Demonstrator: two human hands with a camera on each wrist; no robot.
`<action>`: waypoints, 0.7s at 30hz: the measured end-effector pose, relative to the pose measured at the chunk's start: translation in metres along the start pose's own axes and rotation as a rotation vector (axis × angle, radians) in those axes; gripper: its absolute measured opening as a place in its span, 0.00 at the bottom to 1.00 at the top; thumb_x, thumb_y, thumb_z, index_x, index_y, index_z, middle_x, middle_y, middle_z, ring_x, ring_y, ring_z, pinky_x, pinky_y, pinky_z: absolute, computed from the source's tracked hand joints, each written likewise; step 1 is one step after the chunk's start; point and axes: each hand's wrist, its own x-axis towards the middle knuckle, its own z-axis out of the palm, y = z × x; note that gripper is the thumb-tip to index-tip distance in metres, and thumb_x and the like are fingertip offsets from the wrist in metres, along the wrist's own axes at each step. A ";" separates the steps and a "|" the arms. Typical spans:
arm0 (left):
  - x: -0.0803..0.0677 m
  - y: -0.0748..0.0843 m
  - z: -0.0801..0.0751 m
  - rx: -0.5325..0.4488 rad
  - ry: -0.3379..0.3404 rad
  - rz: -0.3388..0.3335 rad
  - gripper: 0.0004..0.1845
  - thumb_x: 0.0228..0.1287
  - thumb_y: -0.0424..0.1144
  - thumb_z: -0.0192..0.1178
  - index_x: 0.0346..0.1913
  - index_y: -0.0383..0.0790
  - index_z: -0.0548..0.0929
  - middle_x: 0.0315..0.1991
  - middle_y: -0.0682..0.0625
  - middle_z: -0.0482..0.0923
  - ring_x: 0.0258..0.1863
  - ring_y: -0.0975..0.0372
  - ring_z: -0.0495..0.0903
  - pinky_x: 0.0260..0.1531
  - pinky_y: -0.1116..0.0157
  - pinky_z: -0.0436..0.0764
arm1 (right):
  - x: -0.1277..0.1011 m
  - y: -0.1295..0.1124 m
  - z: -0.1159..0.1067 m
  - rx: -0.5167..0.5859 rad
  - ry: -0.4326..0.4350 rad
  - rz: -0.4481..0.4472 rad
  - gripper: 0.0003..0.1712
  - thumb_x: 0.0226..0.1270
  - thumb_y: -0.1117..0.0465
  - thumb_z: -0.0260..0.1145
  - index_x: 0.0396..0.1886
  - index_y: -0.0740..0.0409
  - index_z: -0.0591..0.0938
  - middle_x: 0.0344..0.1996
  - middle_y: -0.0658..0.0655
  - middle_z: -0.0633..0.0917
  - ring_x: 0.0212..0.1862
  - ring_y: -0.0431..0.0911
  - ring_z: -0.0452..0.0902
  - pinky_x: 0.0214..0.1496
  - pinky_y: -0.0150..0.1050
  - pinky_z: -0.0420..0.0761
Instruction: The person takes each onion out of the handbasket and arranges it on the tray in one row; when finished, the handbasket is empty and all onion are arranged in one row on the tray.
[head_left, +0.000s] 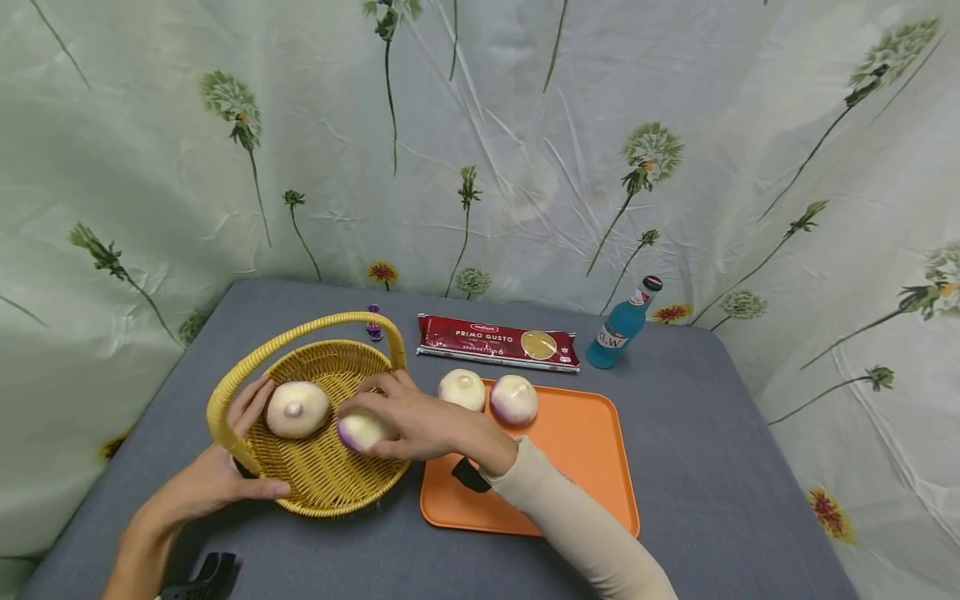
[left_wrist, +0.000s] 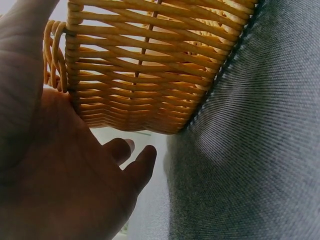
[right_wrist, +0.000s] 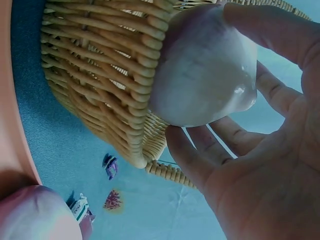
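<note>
My left hand [head_left: 213,479] rests against the near-left rim of the wicker basket [head_left: 322,492], fingers relaxed, one turnip [head_left: 297,409] lying inside. My right hand [head_left: 408,421] clamps a second turnip [head_left: 360,430] over the basket's right side. Two more turnips [head_left: 487,395] sit on the orange tray [head_left: 585,450] on the table [head_left: 712,467].

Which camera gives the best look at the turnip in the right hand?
The right wrist view: the turnip fills it, gripped over the basket rim. The head view shows it small, half covered by fingers. The left wrist view misses it.
</note>
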 end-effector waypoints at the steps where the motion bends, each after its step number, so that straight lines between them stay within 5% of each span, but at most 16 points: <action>1: 0.000 0.000 0.000 0.001 0.000 0.002 0.74 0.39 0.28 0.80 0.82 0.47 0.35 0.81 0.45 0.25 0.74 0.76 0.28 0.57 0.88 0.42 | 0.000 0.000 0.000 0.001 0.002 -0.001 0.29 0.70 0.53 0.67 0.69 0.45 0.73 0.65 0.56 0.70 0.62 0.51 0.62 0.61 0.34 0.66; 21: 0.001 0.001 0.000 -0.006 0.011 0.015 0.74 0.37 0.27 0.80 0.82 0.44 0.36 0.81 0.42 0.26 0.75 0.76 0.28 0.58 0.88 0.42 | -0.009 -0.001 -0.001 0.009 0.012 -0.028 0.29 0.69 0.54 0.67 0.69 0.46 0.72 0.68 0.57 0.68 0.63 0.53 0.62 0.61 0.36 0.66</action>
